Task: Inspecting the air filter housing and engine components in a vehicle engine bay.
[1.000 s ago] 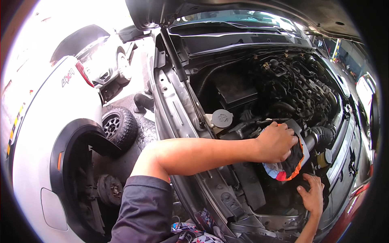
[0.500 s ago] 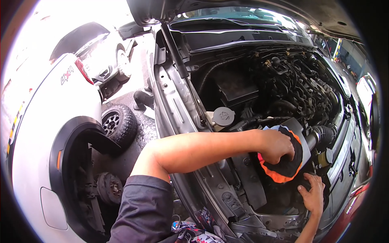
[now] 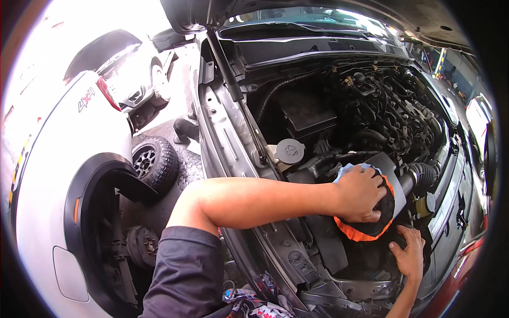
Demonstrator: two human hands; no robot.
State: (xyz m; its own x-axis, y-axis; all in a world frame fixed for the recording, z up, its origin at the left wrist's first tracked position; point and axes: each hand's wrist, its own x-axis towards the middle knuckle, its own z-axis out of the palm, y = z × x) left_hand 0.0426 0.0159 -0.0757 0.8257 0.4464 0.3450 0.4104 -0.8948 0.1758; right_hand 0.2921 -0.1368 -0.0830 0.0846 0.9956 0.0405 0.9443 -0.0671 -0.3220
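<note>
My left hand presses down on a round, wrinkled cloth pad, its fingers bent over the black top. Orange fabric shows along the pad's near and right edge, and light blue at its far left. Under the pad lies a flat grey panel, partly covered. Nearer to me, my right hand rests on dark parts at the front of the engine bay, thumb and fingers apart and holding nothing. What lies directly beneath the pad is hidden.
Beside the pad are a ribbed hose and a yellowish capped reservoir. A round grey reservoir cap sits left of it. A strut holds the hood up. A loose wheel lies by a white vehicle.
My left hand has flattened and spread over the pad, where its fingers dug into the centre before. The pad has shifted slightly left. My right hand stays put.
</note>
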